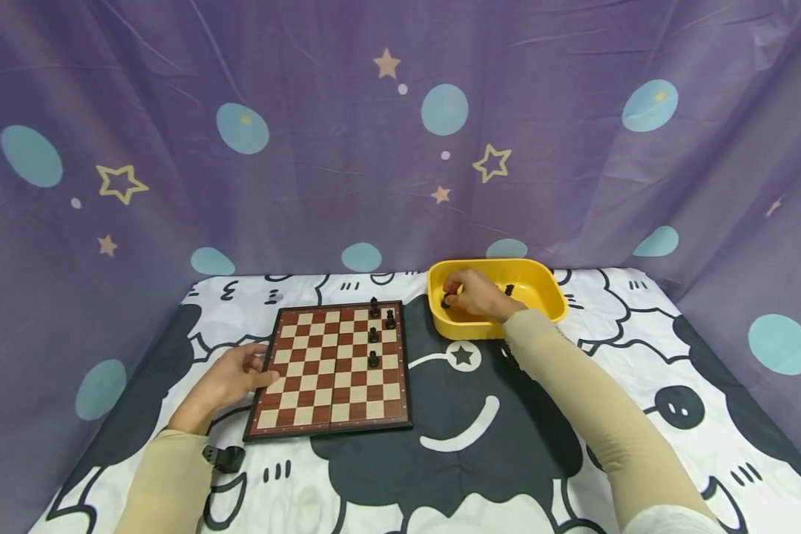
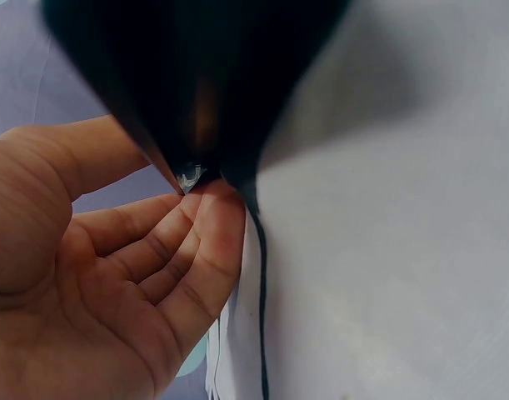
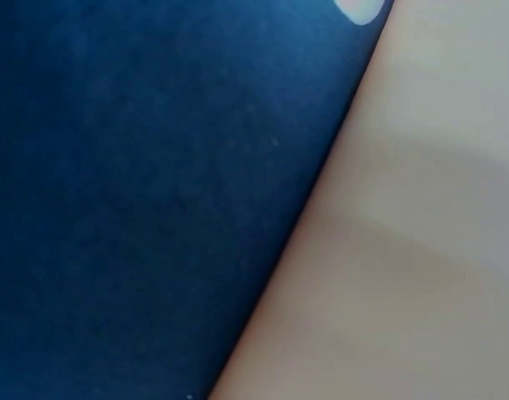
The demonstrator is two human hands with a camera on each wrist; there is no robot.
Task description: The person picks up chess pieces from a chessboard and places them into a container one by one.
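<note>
The left hand grips the left edge of a folding brown-and-cream chessboard, thumb over the top. In the left wrist view the board's dark edge runs between thumb and fingers. Several black chess pieces stand upright toward the board's far right, among them one black piece nearest the middle. Inside a yellow basin at the back right, the right hand pinches a black chess piece near the left wall. Most of that piece is hidden by the fingers.
Another black piece lies in the basin, right of the hand. A black-and-white cartoon cloth covers the table. A purple curtain hangs behind it. The right wrist view holds only dark cloth and a beige sleeve.
</note>
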